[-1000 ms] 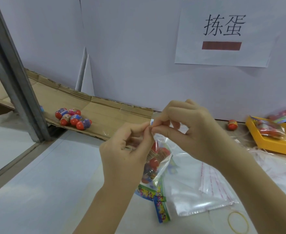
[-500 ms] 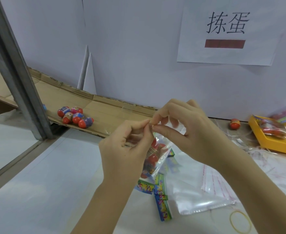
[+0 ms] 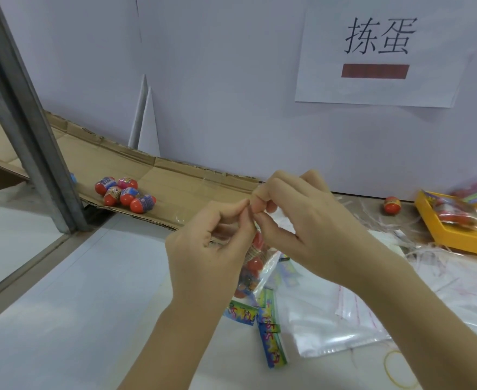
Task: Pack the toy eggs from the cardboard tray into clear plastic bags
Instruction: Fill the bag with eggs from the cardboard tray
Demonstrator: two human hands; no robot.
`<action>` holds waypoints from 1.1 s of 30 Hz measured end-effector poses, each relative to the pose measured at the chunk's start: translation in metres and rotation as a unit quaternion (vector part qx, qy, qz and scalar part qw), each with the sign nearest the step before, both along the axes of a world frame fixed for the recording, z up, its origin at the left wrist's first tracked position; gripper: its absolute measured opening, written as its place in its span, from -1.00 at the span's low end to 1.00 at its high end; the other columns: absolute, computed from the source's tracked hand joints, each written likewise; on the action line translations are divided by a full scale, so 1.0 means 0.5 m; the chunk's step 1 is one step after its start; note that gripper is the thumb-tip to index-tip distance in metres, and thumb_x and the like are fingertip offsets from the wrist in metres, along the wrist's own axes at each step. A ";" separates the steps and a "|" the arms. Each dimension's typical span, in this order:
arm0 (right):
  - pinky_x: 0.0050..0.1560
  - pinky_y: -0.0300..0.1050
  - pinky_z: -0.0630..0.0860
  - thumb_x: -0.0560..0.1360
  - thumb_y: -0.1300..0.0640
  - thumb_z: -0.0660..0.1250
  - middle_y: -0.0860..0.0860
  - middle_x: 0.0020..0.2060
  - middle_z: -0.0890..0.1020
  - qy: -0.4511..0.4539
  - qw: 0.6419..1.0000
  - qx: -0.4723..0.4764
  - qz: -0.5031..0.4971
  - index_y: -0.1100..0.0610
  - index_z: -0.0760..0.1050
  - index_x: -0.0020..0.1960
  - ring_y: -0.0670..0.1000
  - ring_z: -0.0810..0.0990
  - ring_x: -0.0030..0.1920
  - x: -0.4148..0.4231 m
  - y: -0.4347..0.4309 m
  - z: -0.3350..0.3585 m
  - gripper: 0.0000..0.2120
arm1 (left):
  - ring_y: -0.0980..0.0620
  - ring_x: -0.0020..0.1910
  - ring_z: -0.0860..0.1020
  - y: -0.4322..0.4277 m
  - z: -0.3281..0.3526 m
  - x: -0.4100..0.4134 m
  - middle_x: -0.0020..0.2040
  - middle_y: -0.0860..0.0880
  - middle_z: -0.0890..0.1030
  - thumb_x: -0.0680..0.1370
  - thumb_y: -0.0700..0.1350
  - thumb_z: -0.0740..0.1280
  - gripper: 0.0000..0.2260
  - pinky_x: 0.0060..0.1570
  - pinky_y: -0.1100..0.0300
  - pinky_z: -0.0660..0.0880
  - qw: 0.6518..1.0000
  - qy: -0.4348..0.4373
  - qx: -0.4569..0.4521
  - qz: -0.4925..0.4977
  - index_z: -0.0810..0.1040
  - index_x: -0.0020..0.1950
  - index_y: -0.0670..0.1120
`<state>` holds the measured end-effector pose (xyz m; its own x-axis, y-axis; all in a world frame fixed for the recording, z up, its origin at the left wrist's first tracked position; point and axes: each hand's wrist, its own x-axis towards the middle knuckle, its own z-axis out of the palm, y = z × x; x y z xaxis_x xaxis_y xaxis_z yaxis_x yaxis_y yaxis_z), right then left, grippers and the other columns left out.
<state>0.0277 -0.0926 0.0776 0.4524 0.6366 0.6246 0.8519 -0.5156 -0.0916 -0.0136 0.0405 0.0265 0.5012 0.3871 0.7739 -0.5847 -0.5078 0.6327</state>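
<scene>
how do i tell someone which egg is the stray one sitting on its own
Find the white paper sign on the back wall, then drop to where the wall meets the table. The stray egg lies there, just left of the yellow tray. Unlike the cluster of eggs on the cardboard tray, it sits alone, loose and unbagged.

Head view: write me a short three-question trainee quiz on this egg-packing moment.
1. True or false: the left hand and right hand both pinch the top of the clear bag holding eggs.
2. How many toy eggs sit clustered on the cardboard tray?
3. The lone egg lies: A) on the cardboard tray, B) on the table, left of the yellow tray, C) inside the yellow tray.
Key: 1 true; 2 five; 3 B.
</scene>
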 end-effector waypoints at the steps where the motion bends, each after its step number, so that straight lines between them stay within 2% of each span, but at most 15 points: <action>1: -0.04 -0.04 0.32 0.50 0.10 0.14 -0.02 -0.22 0.52 0.000 1.000 -0.002 -0.004 0.16 0.49 -0.11 -0.09 0.31 -0.22 -0.001 0.001 0.000 -0.81 | 0.27 -0.31 0.57 0.000 -0.001 0.000 -0.26 0.12 0.63 0.47 -0.11 0.42 -0.88 -0.28 0.39 0.49 1.000 0.001 0.007 0.002 0.57 -0.08 0.12; 2: -0.04 -0.03 0.32 0.50 0.09 0.12 -0.01 -0.23 0.52 0.002 1.000 -0.002 -0.007 0.16 0.48 -0.11 -0.07 0.33 -0.21 -0.001 0.001 0.000 -0.80 | 0.28 -0.30 0.57 -0.001 -0.001 0.000 -0.22 0.14 0.63 0.47 -0.13 0.42 -0.86 -0.27 0.39 0.49 1.000 0.002 0.009 0.005 0.57 -0.08 0.12; 4: -0.02 -0.06 0.30 0.50 0.07 0.11 -0.02 -0.23 0.50 0.015 1.000 0.009 -0.004 0.11 0.44 -0.12 -0.09 0.32 -0.22 0.000 -0.001 0.001 -0.82 | 0.30 -0.32 0.57 -0.001 0.000 0.000 -0.32 0.19 0.61 0.47 -0.17 0.42 -0.82 -0.29 0.42 0.47 1.000 0.001 0.003 0.009 0.57 -0.08 0.13; 8: 0.06 -0.12 0.26 0.50 0.01 0.08 -0.09 -0.23 0.45 0.039 0.999 0.005 0.002 -0.03 0.32 -0.11 -0.11 0.36 -0.19 0.006 -0.011 0.006 -0.92 | 0.29 -0.32 0.57 -0.006 0.004 0.000 -0.32 0.35 0.58 0.48 -0.07 0.43 -0.83 -0.27 0.47 0.45 1.000 0.001 0.006 0.001 0.55 -0.07 0.21; 13: 0.06 -0.26 0.21 0.50 0.02 0.14 -0.17 -0.25 0.44 0.125 0.992 -0.015 0.030 -0.09 0.30 -0.18 -0.13 0.37 -0.11 0.012 -0.020 0.010 -0.91 | 0.28 -0.31 0.59 -0.007 -0.001 0.003 -0.33 0.28 0.61 0.48 -0.18 0.40 -0.83 -0.26 0.47 0.46 1.000 0.011 -0.012 -0.010 0.58 -0.09 0.12; 16: -0.01 -0.37 0.21 0.52 0.04 0.16 -0.17 -0.27 0.43 0.181 0.982 -0.011 0.042 -0.04 0.36 -0.17 -0.19 0.36 -0.11 0.010 -0.029 0.017 -0.90 | 0.24 -0.30 0.61 -0.005 -0.002 0.003 -0.22 0.24 0.65 0.49 -0.18 0.41 -0.84 -0.28 0.42 0.49 0.999 0.021 -0.022 -0.025 0.60 -0.09 0.10; 18: -0.05 -0.42 0.21 0.52 0.12 0.19 -0.20 -0.23 0.43 0.213 0.975 0.005 0.055 -0.03 0.38 -0.18 -0.22 0.36 -0.15 0.009 -0.037 0.024 -0.88 | 0.18 -0.31 0.62 0.002 0.000 0.005 -0.21 0.17 0.67 0.51 -0.19 0.43 -0.84 -0.29 0.34 0.54 0.998 0.032 -0.056 -0.019 0.61 -0.11 0.10; 20: -0.12 -0.41 0.26 0.50 0.17 0.20 -0.23 -0.28 0.44 0.235 0.968 0.036 0.076 -0.04 0.38 -0.21 -0.20 0.37 -0.23 0.011 -0.044 0.034 -0.85 | 0.17 -0.32 0.64 0.017 0.005 0.010 -0.24 0.14 0.68 0.52 -0.22 0.42 -0.83 -0.30 0.31 0.57 0.993 0.036 -0.112 -0.024 0.62 -0.12 0.07; 22: -0.30 -0.41 0.29 0.46 0.20 0.17 -0.21 -0.40 0.43 0.282 0.948 0.096 0.117 0.01 0.37 -0.21 -0.21 0.34 -0.38 0.019 -0.057 0.043 -0.88 | 0.18 -0.31 0.65 0.030 0.010 0.014 -0.26 0.11 0.69 0.53 -0.24 0.39 -0.84 -0.29 0.35 0.56 0.985 0.034 -0.165 -0.048 0.62 -0.11 0.03; 24: -0.40 -0.39 0.20 0.45 0.21 0.16 -0.19 -0.45 0.36 0.328 0.919 0.161 0.149 0.02 0.38 -0.22 -0.21 0.24 -0.43 0.036 -0.077 0.046 -0.87 | 0.15 -0.28 0.66 0.037 0.013 0.017 -0.27 0.08 0.70 0.54 -0.24 0.38 -0.87 -0.26 0.36 0.56 0.976 0.036 -0.207 -0.066 0.62 -0.10 -0.01; 26: -0.32 -0.25 0.16 0.40 0.14 0.25 -0.15 -0.40 0.34 0.353 0.897 0.221 0.147 -0.05 0.44 -0.27 -0.11 0.21 -0.36 0.061 -0.099 0.043 -0.87 | 0.13 -0.27 0.67 0.039 0.011 0.020 -0.27 0.04 0.71 0.54 -0.23 0.38 -0.90 -0.24 0.34 0.57 0.967 0.036 -0.243 -0.070 0.63 -0.08 -0.04; 28: -0.21 -0.16 0.22 0.31 0.04 0.28 -0.10 -0.39 0.36 0.379 0.871 0.282 0.135 -0.08 0.50 -0.34 -0.06 0.26 -0.31 0.086 -0.119 0.033 -0.92 | 0.12 -0.26 0.68 0.042 0.009 0.023 -0.26 0.04 0.71 0.55 -0.22 0.37 -0.91 -0.24 0.31 0.58 0.962 0.031 -0.265 -0.062 0.63 -0.07 -0.04; 30: -0.19 -0.19 0.32 0.31 0.08 0.28 -0.12 -0.40 0.39 0.406 0.841 0.332 0.133 -0.06 0.53 -0.38 -0.08 0.33 -0.30 0.111 -0.139 0.018 -0.88 | 0.12 -0.23 0.68 0.044 0.006 0.027 -0.25 0.06 0.71 0.56 -0.20 0.37 -0.91 -0.23 0.30 0.59 0.960 0.031 -0.274 -0.045 0.63 -0.06 -0.02; 33: -0.28 -0.25 0.40 0.39 0.19 0.19 -0.13 -0.41 0.40 0.447 0.790 0.405 0.109 -0.03 0.54 -0.40 -0.09 0.36 -0.33 0.144 -0.168 -0.005 -0.74 | 0.17 -0.23 0.67 0.051 0.002 0.034 -0.27 0.11 0.70 0.58 -0.19 0.36 -0.89 -0.23 0.33 0.57 0.954 0.027 -0.298 -0.011 0.61 -0.07 0.02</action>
